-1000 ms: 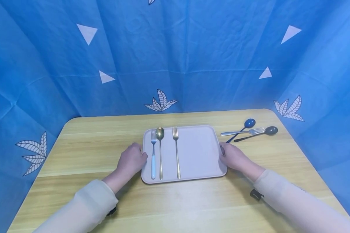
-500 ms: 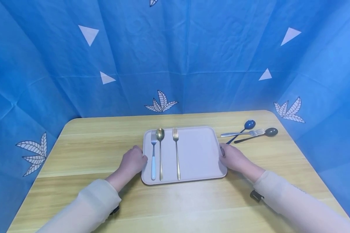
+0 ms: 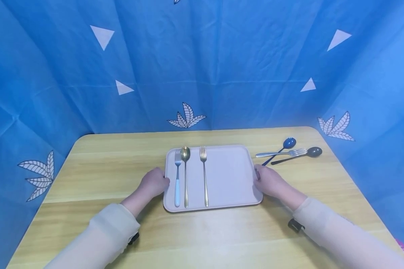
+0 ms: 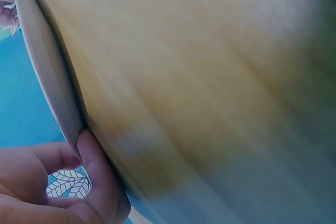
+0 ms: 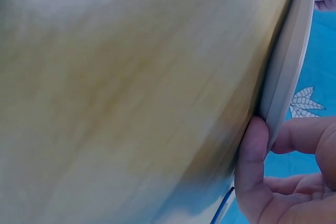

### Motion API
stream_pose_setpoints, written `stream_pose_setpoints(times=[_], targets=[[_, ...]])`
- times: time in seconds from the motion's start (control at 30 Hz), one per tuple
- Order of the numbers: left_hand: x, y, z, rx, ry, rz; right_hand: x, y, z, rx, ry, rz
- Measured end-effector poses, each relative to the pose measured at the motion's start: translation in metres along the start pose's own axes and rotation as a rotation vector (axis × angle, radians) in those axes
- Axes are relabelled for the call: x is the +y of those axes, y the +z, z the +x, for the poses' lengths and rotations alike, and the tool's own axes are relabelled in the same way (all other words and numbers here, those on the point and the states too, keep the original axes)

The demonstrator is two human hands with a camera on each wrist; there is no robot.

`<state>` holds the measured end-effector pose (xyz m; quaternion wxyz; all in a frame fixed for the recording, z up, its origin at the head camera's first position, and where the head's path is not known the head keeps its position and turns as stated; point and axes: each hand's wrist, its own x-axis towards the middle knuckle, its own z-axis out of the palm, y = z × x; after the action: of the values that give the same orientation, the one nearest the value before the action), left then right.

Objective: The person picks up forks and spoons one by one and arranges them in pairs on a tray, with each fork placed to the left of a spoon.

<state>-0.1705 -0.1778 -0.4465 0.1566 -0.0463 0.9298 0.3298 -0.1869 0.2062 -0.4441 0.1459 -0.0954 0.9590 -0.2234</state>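
Observation:
A pale pinkish tray [image 3: 228, 179] lies on the wooden table. On its left part are a fork with a light blue handle [image 3: 177, 192], a gold spoon [image 3: 185, 154] and, a little apart, a gold fork [image 3: 204, 175], all roughly parallel with their heads away from me. My left hand [image 3: 151, 182] pinches the tray's left rim, thumb on top. At the right rim, my right hand [image 3: 269, 181] grips the tray the same way. Both wrist views show thumb and fingers pinching the edge, the left hand [image 4: 79, 182] and the right hand [image 5: 283, 171] alike.
Right of the tray, a dark blue spoon [image 3: 289, 142], a silver fork [image 3: 297, 152] and a black spoon [image 3: 314, 151] lie crossed on the wooden table [image 3: 104, 172]. A blue patterned curtain [image 3: 242, 63] hangs around the table's back and sides.

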Motion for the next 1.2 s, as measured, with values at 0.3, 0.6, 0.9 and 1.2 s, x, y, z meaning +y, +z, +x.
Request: stream_pose_setpoints(times=[0.3, 0.6, 0.9, 1.2], targets=[[0.001, -0.001, 0.001, -0.046, -0.026, -0.056, 0.001, -0.008, 0.001, -0.049, 0.024, -0.005], [0.005, -0.001, 0.001, -0.058, -0.041, -0.057, 0.004, -0.031, 0.000, -0.096, -0.022, -0.029], [0.004, -0.004, 0.002, -0.054, -0.038, -0.036, 0.017, -0.065, 0.005, -0.175, 0.047, 0.155], [0.001, -0.005, 0.002, -0.060, -0.029, -0.044, 0.047, -0.091, 0.015, -0.175, 0.166, 0.269]])
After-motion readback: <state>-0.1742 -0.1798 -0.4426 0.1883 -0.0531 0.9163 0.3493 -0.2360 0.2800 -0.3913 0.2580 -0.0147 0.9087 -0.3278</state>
